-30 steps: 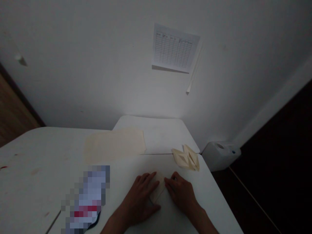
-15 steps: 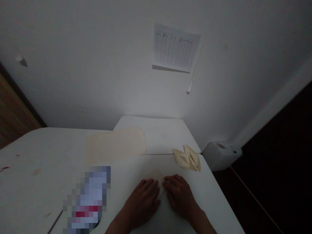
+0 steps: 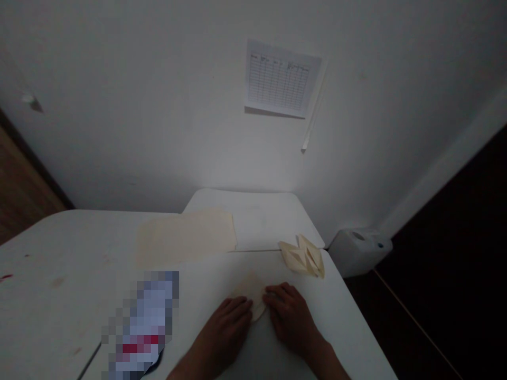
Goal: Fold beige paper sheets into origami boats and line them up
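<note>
A small cream sheet of folded paper lies flat on the white table between my hands, its near corner pointing toward me. On its left side rests my left hand, fingers close together and bent over the paper, with the thumb hidden. My right hand is closed at the right edge, its curled fingertips pressing on the paper. Part of the sheet is covered by the fingers. Beyond my right hand sits a pointed folded paper piece in the same cream colour.
A larger cream sheet lies at the back left of the table. A pixelated object is left of my hands. A printed chart hangs on the wall. A white plastic container stands beyond the right edge.
My left hand has shifted slightly left and toward me, baring more of the folded paper. My right hand stays almost in place at the paper's edge.
</note>
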Motion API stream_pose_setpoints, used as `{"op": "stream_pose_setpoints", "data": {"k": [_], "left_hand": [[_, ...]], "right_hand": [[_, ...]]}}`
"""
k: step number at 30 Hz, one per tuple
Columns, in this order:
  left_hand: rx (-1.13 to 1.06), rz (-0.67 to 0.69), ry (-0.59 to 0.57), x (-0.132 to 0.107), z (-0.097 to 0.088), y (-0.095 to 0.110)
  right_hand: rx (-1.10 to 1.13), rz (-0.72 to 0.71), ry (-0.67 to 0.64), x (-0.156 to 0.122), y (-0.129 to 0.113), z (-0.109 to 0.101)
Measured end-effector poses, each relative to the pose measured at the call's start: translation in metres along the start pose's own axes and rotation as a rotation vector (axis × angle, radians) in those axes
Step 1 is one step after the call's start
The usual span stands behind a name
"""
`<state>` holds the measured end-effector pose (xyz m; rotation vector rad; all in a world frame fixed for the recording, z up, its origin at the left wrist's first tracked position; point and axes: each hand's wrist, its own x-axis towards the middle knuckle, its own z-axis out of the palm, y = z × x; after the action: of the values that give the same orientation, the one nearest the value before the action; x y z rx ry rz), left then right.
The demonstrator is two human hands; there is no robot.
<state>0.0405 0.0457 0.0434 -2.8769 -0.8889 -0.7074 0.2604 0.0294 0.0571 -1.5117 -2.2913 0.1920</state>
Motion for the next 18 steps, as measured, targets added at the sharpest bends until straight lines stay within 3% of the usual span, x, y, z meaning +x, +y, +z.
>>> {"op": "stream_pose_setpoints", "data": {"k": [5, 14, 18], "left_hand": [[-0.031, -0.042, 0.064, -0.001, 0.004, -0.003], [0.020, -0.121, -0.048, -0.005, 0.011, -0.004], [0.058, -0.164, 0.008, -0.007, 0.014, -0.006]], "right_hand": [[0.049, -0.081, -0.006, -0.003, -0.008, -0.002], [0.112, -0.109, 0.030, -0.005, -0.010, 0.003], [0.143, -0.103, 0.076, -0.005, -0.006, 0.007]]}}
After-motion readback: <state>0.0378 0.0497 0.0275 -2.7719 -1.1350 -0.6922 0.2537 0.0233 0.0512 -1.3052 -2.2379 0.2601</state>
